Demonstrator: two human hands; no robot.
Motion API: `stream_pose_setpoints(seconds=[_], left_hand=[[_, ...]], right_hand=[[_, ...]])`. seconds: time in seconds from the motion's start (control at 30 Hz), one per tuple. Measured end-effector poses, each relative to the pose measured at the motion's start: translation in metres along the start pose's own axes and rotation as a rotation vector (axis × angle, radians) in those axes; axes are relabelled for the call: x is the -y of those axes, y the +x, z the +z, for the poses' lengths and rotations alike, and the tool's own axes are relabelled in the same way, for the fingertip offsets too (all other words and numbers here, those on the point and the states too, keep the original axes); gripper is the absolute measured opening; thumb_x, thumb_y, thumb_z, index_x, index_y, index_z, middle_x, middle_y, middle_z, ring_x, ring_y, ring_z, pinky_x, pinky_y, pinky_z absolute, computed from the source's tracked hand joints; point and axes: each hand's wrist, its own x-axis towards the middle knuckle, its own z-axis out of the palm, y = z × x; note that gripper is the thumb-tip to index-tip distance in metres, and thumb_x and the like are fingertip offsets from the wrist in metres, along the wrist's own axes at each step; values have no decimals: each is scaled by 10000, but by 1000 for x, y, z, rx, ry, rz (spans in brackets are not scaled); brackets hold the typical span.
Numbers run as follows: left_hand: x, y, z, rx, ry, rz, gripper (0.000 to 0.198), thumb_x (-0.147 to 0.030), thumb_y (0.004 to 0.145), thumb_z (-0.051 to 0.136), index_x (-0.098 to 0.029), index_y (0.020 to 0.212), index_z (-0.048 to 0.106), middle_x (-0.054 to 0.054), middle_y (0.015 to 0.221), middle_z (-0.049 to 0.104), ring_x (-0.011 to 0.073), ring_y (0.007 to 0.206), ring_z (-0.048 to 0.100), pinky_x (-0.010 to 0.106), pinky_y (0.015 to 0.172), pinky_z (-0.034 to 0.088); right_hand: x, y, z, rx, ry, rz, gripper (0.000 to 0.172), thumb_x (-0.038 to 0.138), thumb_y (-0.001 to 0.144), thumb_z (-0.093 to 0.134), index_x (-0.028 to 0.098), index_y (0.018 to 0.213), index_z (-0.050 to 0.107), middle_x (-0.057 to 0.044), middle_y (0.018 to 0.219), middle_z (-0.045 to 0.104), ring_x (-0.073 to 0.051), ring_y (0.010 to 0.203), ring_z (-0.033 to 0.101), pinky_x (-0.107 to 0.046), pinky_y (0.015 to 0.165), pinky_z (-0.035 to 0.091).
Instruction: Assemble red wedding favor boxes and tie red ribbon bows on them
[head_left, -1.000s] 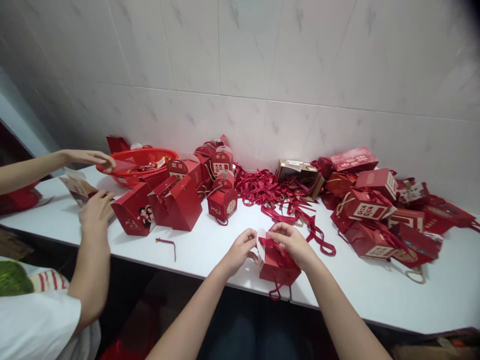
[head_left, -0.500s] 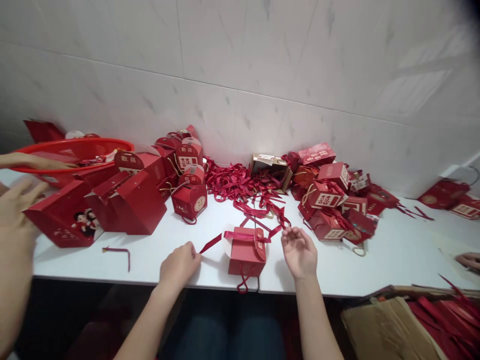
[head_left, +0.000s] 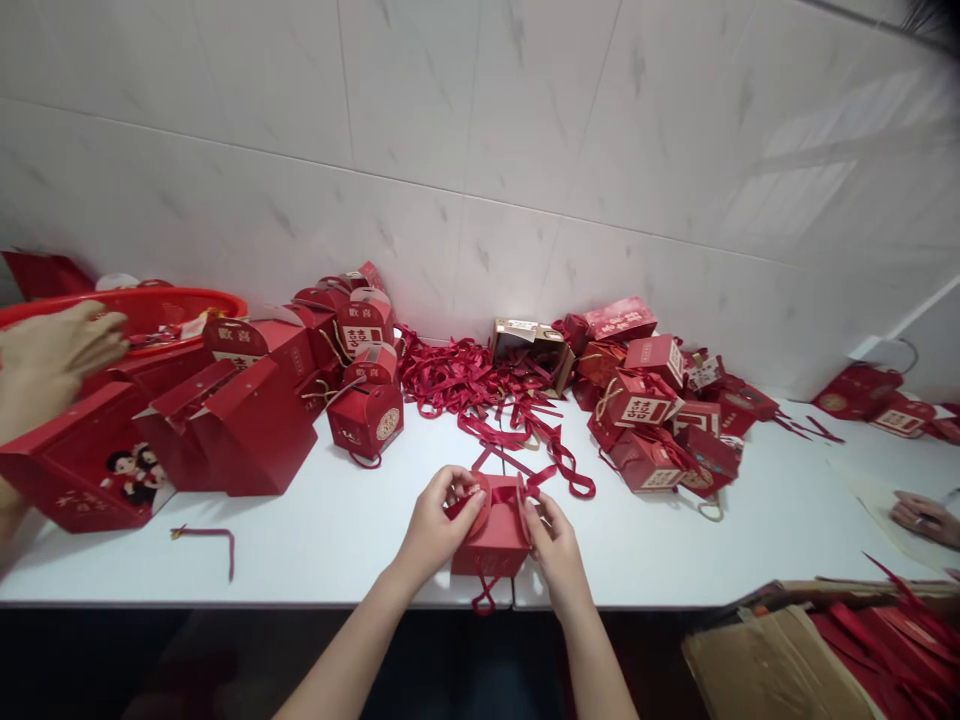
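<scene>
A small red box [head_left: 491, 555] sits at the front edge of the white table, with a dark red cord loop [head_left: 484, 597] hanging from its near side. My left hand [head_left: 442, 515] pinches the rounded left flap of the box between thumb and fingers. On the other side, my right hand [head_left: 553, 540] has its thumb and fingers closed on the right flap. A red ribbon [head_left: 508, 494] lies over the top between the flaps; its ends are partly hidden by my fingers.
Ribbons [head_left: 450, 375] are heaped by the wall. Finished-looking red boxes [head_left: 645, 400] pile up at right, larger ones [head_left: 259, 430] at left. Another person's hand [head_left: 64, 350] is over a red basket [head_left: 187, 300]; another hand [head_left: 922, 515] is far right. A carton [head_left: 780, 665] stands lower right.
My left hand has let go of the ribbon end and moved right to the box. My right hand has moved left onto it. The flaps now stand up; the other person's hand at left has shifted.
</scene>
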Motion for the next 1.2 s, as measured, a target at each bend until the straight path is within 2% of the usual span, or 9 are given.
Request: stream_pose_setpoints(seconds=[0.13,0.23,0.37,0.57,0.67,0.83,0.93,1.03,1.2], left_hand=[[3,0,-8,86,20,-7,184,-330,794,598,-205,913,664,46,892,624,188,802,565,294,766,456],[15,2,-19,103,-19,-116,258,-353,775,610,-199,968,684,4,716,584,156,663,540,271,663,457],[36,-1,-37,-50,10,-196,266,-353,693,657,-178,893,666,-68,544,417,130,528,467,255,558,435],[47,-13,-52,-180,78,-192,271,-347,669,676,-192,887,637,14,778,622,188,691,594,301,656,492],[39,-24,-53,-283,193,-194,216,-413,722,642,-199,741,619,36,803,632,226,796,600,302,715,469],[15,-43,-44,85,199,-337,447,-522,878,422,-213,769,727,52,768,713,274,832,637,307,725,433],[10,-44,-37,152,206,-412,445,-532,888,410,-240,961,738,71,952,734,308,975,617,333,790,408],[13,-38,-29,22,6,-464,412,-510,853,513,-237,1102,695,69,935,721,271,937,613,309,777,407],[0,-21,-26,-258,-865,-592,283,-322,869,570,-127,1027,701,27,684,626,120,597,563,227,593,445]], right_hand=[[0,0,7,41,134,19,555,478,718,713,205,1179,565,-68,987,660,-224,907,630,-317,784,520],[1,2,10,64,254,29,553,389,691,738,218,1192,580,-76,1087,669,-245,987,634,-336,837,516],[-3,5,9,51,370,97,521,321,651,752,206,1142,622,-72,1070,691,-259,963,652,-337,797,527],[-14,7,10,34,460,97,483,337,665,765,258,1120,625,-45,1118,675,-238,980,652,-329,800,540],[-15,6,13,-29,482,65,423,354,652,791,272,1042,649,-24,1077,683,-217,1006,642,-311,836,531],[-12,0,18,-19,571,57,348,442,693,769,240,958,668,-34,985,708,-209,923,664,-330,811,532],[-6,-5,20,37,661,36,431,455,711,756,240,1068,646,-45,988,710,-220,925,664,-347,791,531],[3,-7,19,-14,741,25,350,417,738,742,237,1025,656,-23,900,713,-173,815,656,-311,732,530],[15,-3,10,-94,863,-13,229,263,669,796,230,842,649,26,847,676,-80,606,556,-216,612,497]])
